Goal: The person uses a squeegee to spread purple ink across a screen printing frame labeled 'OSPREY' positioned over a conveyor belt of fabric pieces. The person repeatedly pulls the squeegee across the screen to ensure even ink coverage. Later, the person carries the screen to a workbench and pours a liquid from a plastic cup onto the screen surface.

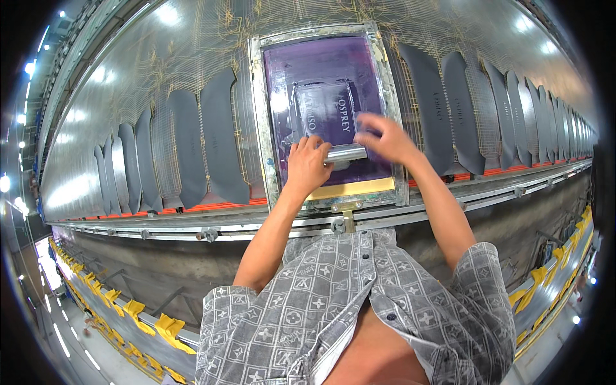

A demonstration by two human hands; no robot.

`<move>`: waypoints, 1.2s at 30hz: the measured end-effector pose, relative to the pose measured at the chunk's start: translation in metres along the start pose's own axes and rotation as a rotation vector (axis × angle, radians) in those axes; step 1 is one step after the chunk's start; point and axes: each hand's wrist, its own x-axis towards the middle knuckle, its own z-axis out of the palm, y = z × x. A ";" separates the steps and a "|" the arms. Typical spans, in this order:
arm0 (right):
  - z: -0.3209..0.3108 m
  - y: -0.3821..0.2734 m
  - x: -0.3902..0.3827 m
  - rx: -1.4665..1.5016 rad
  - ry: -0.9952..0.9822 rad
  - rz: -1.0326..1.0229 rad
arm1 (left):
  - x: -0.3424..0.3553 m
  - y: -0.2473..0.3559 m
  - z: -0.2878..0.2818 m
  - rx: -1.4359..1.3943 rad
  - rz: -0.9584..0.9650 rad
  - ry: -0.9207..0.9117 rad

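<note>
A screen-printing frame point(259, 122) with purple mesh point(321, 54) lies flat in front of me, light lettering showing in its stencil area. My left hand point(309, 165) is closed on the left end of a metal-handled squeegee point(347, 153), which rests across the near part of the mesh. Just above and right of the squeegee's other end is my right hand point(390, 140), slightly blurred, its fingers apart and nothing seen in them. A yellow strip point(350, 188) runs along the frame's near side.
Dark grey fabric pieces point(221, 138) lie in a row on the long table point(77, 160), left and right of the frame. A metal rail point(237, 230) with clamps follows the near edge. Behind me, another long table holds yellow cloth pieces point(170, 327).
</note>
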 end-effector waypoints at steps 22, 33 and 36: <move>0.001 0.086 0.031 -0.180 0.678 0.086 | 0.154 -0.071 -0.048 0.018 0.087 -0.109; -0.010 0.112 0.042 -0.323 0.736 -0.116 | -0.023 -0.004 0.028 0.092 0.146 0.169; -0.015 0.091 0.047 -0.324 0.697 -0.148 | -0.056 0.005 0.024 0.073 0.130 0.142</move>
